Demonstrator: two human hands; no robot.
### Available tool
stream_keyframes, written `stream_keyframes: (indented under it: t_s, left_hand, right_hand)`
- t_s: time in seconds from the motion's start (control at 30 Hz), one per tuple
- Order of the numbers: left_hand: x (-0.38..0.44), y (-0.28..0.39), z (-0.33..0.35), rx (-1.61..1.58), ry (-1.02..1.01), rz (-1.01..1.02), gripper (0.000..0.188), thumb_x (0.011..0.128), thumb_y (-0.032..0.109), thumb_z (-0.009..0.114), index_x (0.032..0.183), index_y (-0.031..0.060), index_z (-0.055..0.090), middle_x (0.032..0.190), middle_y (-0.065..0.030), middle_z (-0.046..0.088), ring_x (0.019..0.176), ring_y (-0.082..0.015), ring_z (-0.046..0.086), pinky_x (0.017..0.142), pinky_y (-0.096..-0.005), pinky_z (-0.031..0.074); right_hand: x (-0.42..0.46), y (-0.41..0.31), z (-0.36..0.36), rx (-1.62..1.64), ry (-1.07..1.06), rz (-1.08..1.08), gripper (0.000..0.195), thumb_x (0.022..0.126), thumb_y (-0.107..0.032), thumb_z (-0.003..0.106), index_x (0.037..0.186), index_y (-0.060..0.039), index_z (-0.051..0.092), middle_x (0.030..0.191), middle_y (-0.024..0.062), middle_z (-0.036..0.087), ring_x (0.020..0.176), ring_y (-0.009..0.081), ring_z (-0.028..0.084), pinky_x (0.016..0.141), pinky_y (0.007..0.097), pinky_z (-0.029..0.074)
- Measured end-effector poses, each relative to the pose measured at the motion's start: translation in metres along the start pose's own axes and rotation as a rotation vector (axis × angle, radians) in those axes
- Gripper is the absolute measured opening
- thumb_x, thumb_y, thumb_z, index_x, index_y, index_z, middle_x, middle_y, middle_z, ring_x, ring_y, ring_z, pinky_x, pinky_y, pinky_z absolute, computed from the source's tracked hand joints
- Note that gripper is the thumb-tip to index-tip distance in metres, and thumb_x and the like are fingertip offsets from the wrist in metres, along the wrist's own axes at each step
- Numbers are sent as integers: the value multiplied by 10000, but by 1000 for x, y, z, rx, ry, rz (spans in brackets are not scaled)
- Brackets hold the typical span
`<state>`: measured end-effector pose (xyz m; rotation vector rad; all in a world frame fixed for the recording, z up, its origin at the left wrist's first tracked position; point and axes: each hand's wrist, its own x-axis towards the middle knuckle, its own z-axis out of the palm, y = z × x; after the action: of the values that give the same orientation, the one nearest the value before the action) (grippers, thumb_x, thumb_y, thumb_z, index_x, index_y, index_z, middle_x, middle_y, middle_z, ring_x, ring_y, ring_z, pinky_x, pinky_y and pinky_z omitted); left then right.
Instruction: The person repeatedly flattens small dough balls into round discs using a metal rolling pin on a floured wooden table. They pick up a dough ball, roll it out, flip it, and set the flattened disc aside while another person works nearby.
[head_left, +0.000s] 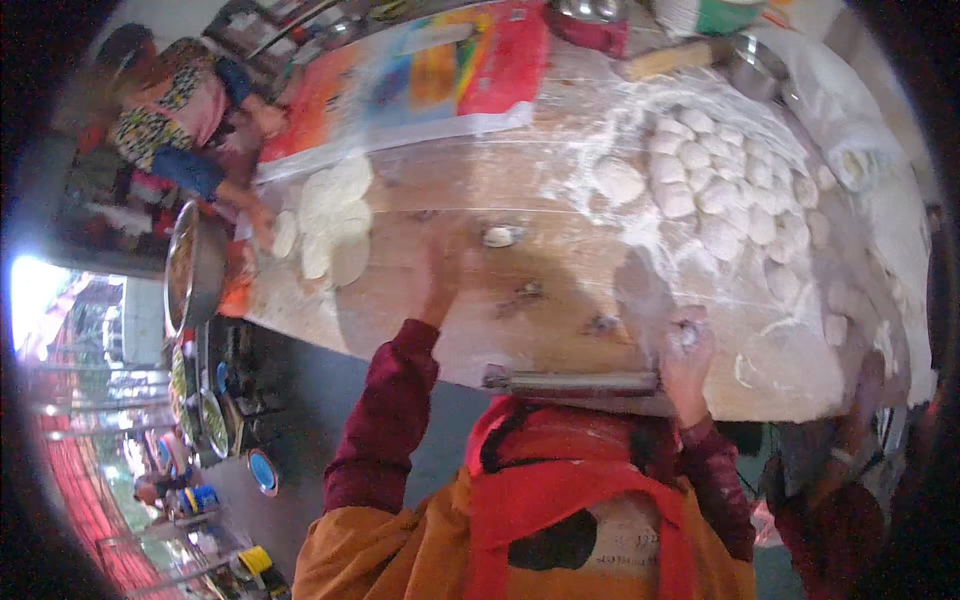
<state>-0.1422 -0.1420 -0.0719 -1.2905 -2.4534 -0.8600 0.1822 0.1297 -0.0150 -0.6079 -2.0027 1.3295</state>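
My left hand (441, 262), blurred, is over the wooden tabletop, just left of a small pale lump of dough (501, 237). How its fingers are set cannot be made out. Near the table's front edge, my right hand (686, 349) has its fingers curled around a whitish patch. Whether that is dough or only flour is unclear. A straight grey bar (574, 381), perhaps a rolling pin, lies along the front edge between my forearms. Floured dough balls (720, 193) crowd the table at the right, and one flattened round (619, 180) sits apart from them.
Overlapping thin dough rounds (336, 221) lie left. A co-worker's hand (260, 225) touches a smaller dough disc (284, 234). A metal bowl of brown filling (181, 270) stands at the left corner. Behind are a printed sheet (420, 75) and metal pot (754, 66); another person's arm (866, 394) is right.
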Motion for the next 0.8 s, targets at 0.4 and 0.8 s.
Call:
stream_keyframes:
  t_s: [0.4, 0.8]
  left_hand:
    - [145, 190, 111, -289, -171, -203, 332, 798, 68, 627, 1118, 40, 546, 1169, -194, 561, 1136, -392, 482, 961, -439, 393]
    - [90, 160, 77, -340, -185, -97, 341, 875, 66, 541, 1216, 77, 547, 1297, -126, 529, 1121, -295, 521, 977, -392, 396]
  right_hand:
    - [6, -13, 6, 71, -42, 168, 86, 805, -37, 544, 887, -40, 519, 851, 62, 494, 802, 156, 498, 757, 277, 417]
    - [9, -14, 9, 7, 7, 47, 146, 788, -36, 578, 929, -17, 543, 845, 145, 569, 795, 273, 583, 737, 345, 468]
